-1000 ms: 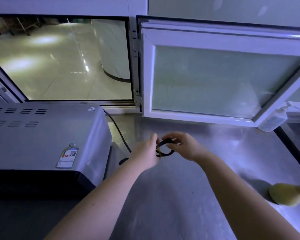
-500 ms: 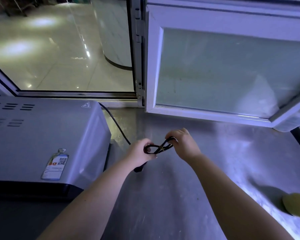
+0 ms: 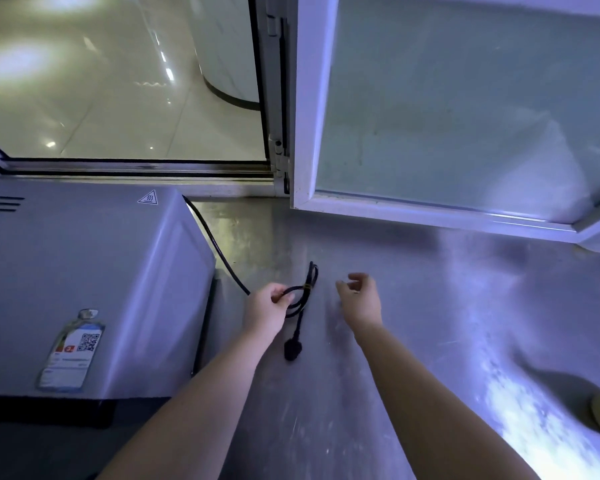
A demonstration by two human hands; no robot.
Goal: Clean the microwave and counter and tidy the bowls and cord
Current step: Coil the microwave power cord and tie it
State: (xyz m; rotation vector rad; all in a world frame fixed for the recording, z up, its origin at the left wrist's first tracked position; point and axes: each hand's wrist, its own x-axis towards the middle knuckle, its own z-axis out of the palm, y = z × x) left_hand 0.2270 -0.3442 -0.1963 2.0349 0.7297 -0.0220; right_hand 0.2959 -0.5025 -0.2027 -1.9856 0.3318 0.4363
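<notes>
**Left grip (image 3: 269, 308) pinches the cord (image 3: 297, 293), right grip (image 3: 359, 299) loose**

Left grip has its fingers curled round a loop of the black power cord, just beside the microwave (image 3: 84, 271). Right grip hovers near the bundle without touching it, fingers loosely bent, holding nothing. The cord is folded into a small bundle bound by a yellowish tie (image 3: 307, 288) (its far end points toward the open window sash (image 3: 447, 116)). Its plug (image 3: 292, 350) hangs below the left grip, low over the steel worktop (image 3: 413, 323). The remaining cord runs back behind the microwave.
</notes>
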